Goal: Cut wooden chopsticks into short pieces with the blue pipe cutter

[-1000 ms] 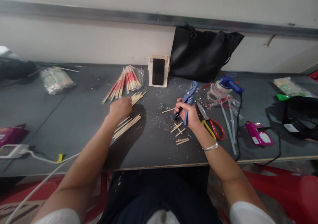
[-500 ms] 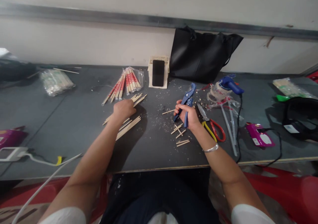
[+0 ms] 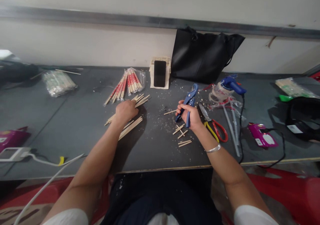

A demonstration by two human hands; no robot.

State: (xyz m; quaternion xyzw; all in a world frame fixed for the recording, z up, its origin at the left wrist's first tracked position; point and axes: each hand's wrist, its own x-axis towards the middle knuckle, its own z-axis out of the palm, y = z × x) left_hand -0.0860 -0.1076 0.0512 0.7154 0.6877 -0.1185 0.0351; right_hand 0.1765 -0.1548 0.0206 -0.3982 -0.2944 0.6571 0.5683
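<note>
My left hand is closed over a pile of wooden chopsticks, its fingers curled down and partly hidden behind the knuckles. A second bundle of bare chopsticks lies just in front of it. In my right hand is a blue pipe cutter, held by its handles with the jaw end pointing away from me. One thin stick lies to the left of that hand. Several short cut pieces rest on the table below it, with pale chips scattered around.
Red-wrapped chopsticks lie behind my left hand. A phone leans upright on a small stand, beside a black bag. Right of the cutter are scissors, glue sticks, a blue glue gun and a purple box.
My left hand has shifted very slightly on the chopsticks, and the sticks beyond its fingers have spread a little. My right hand keeps the pipe cutter in about the same place.
</note>
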